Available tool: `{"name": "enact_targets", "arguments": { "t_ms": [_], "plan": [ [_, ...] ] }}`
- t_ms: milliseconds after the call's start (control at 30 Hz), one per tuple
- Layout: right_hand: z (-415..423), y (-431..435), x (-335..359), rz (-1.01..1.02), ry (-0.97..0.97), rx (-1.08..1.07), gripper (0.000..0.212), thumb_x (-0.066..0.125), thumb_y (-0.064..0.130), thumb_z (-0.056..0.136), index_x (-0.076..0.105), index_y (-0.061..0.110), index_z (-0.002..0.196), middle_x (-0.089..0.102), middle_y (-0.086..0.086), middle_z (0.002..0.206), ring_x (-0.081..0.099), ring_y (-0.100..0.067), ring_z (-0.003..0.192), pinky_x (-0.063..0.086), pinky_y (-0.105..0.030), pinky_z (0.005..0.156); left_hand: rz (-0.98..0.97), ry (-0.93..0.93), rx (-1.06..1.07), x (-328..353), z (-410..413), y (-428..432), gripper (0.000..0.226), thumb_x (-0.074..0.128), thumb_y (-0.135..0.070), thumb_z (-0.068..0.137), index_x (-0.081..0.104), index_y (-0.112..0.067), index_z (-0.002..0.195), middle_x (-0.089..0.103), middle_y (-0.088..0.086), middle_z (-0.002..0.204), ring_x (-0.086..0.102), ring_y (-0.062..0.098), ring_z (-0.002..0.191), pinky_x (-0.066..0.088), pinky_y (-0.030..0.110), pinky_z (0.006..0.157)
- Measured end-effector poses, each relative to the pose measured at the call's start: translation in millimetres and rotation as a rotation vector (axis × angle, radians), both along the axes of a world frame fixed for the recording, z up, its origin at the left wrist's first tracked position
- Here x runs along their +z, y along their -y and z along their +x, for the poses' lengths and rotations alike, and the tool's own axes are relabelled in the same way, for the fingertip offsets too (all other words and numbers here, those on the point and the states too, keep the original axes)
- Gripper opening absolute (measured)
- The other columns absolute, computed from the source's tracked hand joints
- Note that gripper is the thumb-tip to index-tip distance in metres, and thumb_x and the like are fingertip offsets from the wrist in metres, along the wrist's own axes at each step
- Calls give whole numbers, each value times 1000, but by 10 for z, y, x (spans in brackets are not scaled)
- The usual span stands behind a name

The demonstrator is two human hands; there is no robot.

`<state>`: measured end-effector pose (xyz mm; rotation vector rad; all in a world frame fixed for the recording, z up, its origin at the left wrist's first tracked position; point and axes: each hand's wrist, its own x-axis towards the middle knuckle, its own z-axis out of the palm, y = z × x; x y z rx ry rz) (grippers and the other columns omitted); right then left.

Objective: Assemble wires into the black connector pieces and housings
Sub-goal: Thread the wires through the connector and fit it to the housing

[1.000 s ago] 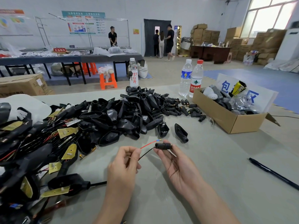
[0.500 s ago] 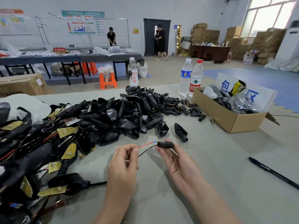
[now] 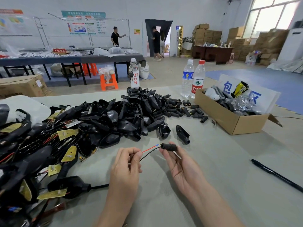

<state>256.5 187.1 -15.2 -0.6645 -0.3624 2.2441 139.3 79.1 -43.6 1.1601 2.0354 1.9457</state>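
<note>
The left hand (image 3: 126, 163) pinches the red wire (image 3: 150, 148) and black wire (image 3: 149, 154) between thumb and forefinger, close behind their free ends. This is probably to keep the short ends stiff and aimed. The right hand (image 3: 180, 164) is palm up and grips a black connector piece (image 3: 168, 146) at the fingertips, with one end turned left toward the wires. Both hands hold their parts up off the table (image 3: 221, 185) at near centre, likely for a clear look at the hole.

The connector piece is a small, dark, ribbed cylinder lying roughly level. The red wire has a blue tip that touches the connector's left end, and the black wire runs to the same end. How far either one is seated cannot be told. A thin pale strand shows beside the right fingers, but what it is stays unclear.

Stock is laid out within reach:
- Two loose housings (image 3: 164, 131) sit just beyond the hands.
- The big housing pile (image 3: 127, 115) lies further back.
- Spare connector pieces (image 3: 180, 109) are scattered to the right of the pile.
- Wired units with yellow boards (image 3: 67, 134) are heaped at left, likely either finished or part-built.
- A cardboard box (image 3: 229, 123) sits at far right.
- A pen (image 3: 277, 175) lies at near right.
- Three water bottles (image 3: 186, 79) stand at the far edge.
</note>
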Motion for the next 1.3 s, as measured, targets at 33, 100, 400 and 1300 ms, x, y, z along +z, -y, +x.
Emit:
{"name": "enact_targets", "arguments": {
  "t_ms": [33,100,400,1300],
  "plan": [
    [2,-1,-5,-3,-3,-3,25,48,12,105,62,-7,111,71,-33,100,75,-36,87,63,-32,68,0,-6,0,-2,0,0,28,56,-21,100,60,-46,87,61,0,83,64,12,69,48,12,61],
    [-1,-5,-8,-10,-7,-5,25,48,12,104,63,-7,111,71,-33,101,75,-36,89,63,-31,64,0,-11,3,-6,-3,0,28,56,-21,100,60,-46,87,61,0,84,64,12,69,48,12,61],
    [-8,-15,-20,26,33,-20,26,47,15,105,64,-5,108,71,-31,101,75,-35,89,63,-31,64,-21,-1,14,-21,-14,1,21,57,-30,99,60,-47,87,60,-5,80,63,12,65,47,13,59],
    [7,17,-56,405,194,-56,32,42,24,107,64,3,114,76,-18,98,76,-25,88,59,-24,70,-167,-323,-55,11,67,75,21,50,-60,89,58,-45,101,61,-25,84,55,0,67,49,25,63]
  ]
}}
